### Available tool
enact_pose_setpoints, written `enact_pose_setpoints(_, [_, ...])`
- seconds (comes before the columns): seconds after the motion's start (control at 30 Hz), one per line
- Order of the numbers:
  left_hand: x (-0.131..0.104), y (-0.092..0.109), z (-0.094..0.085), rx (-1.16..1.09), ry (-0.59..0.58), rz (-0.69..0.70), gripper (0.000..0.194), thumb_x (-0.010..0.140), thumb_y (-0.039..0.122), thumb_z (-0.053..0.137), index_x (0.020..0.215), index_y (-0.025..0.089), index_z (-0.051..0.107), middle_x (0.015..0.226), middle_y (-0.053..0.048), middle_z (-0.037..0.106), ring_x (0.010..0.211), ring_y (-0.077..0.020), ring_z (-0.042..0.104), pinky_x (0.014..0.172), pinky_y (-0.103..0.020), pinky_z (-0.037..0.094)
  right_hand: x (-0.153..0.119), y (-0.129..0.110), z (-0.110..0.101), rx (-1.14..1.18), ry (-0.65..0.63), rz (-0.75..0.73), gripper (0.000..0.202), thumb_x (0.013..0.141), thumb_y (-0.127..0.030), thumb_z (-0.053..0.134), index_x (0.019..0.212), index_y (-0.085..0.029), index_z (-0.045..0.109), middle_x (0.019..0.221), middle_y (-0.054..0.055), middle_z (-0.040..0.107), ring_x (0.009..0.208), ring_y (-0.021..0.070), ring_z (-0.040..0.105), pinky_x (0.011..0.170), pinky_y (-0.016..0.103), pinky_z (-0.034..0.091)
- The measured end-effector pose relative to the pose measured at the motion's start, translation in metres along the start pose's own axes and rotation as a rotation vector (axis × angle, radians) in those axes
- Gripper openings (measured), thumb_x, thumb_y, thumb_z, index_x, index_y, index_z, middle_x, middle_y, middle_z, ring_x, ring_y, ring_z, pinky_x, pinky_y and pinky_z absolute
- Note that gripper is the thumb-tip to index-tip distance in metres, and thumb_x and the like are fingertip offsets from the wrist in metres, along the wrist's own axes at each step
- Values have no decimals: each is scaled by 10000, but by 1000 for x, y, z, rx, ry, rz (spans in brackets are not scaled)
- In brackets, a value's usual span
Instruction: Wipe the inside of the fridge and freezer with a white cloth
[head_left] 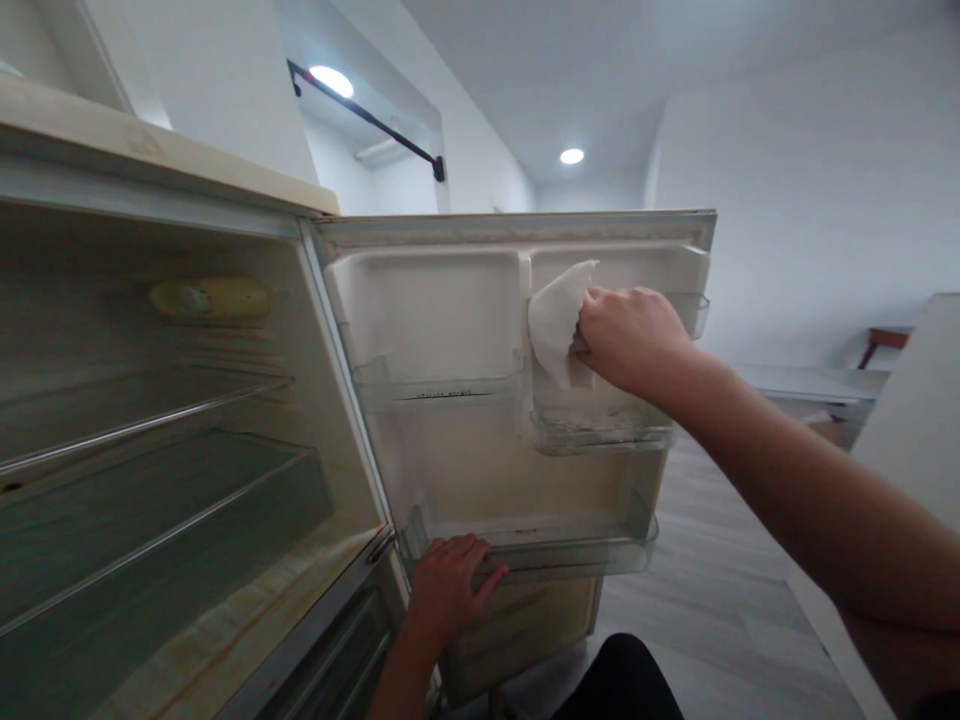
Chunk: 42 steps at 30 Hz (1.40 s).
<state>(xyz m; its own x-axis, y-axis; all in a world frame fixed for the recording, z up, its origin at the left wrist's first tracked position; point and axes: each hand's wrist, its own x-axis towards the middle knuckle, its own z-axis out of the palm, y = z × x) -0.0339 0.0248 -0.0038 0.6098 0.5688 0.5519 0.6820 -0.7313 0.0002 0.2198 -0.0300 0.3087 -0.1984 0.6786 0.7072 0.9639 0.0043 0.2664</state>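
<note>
A crumpled white cloth or wipe [556, 318] hangs from my right hand [634, 330], whose fingers are closed round it. It lies in front of the upper right part of the fridge door [442, 305], just above a clear door shelf [600, 437]; whether it touches the panel I cannot tell. My left hand [450, 580] rests with its fingers stretched over the left end of the lowest clear door bin [570, 558]. On the left side of the door, another clear shelf [439, 393] is fixed.
The open fridge compartment on the left has glass shelves [150, 420] and a yellowish light cover [210, 298]. Below it, a lower compartment [337, 660] stands open. A black bar [367, 118] spans a doorway behind. My knee [621, 680] shows at the bottom, above grey flooring [705, 560].
</note>
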Motion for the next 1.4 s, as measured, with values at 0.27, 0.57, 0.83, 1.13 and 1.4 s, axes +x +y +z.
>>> enact_pose_setpoints(0.27, [7,1,8,51,43,21,281,950,485,539,924,232,659,883,-38,736,810,-224,681,751,-373,447,16,-47,26,-138,184,51,342,979,-217,357,1237,-107,552,1136,230,603,938,301,582,817,441,433])
enact_pose_setpoints(0.57, [11,5,13,78,58,9,256,949,465,554,900,231,647,845,-23,718,781,-216,667,742,-364,423,-22,71,36,-183,131,23,336,879,-182,506,1182,-97,623,1159,185,650,1028,304,577,884,404,407])
enact_pose_setpoints(0.83, [14,7,14,107,116,21,228,932,445,589,891,228,645,835,-18,718,765,-214,662,743,-362,417,-30,105,45,-217,190,39,231,860,-225,534,1002,-120,684,966,133,685,938,264,574,885,365,376])
enact_pose_setpoints(1.13, [5,-1,11,82,149,77,245,925,466,589,893,228,638,821,-14,712,739,-206,657,723,-358,420,4,-14,25,-165,119,19,251,908,-277,549,1052,-103,658,1018,170,651,965,282,562,859,399,370])
enact_pose_setpoints(1.4, [-1,-5,4,45,137,104,248,931,465,583,862,232,634,793,-9,713,734,-194,663,719,-349,425,-7,-8,18,-183,156,-99,347,968,-220,448,1290,-137,547,1155,153,610,1046,282,538,911,414,380])
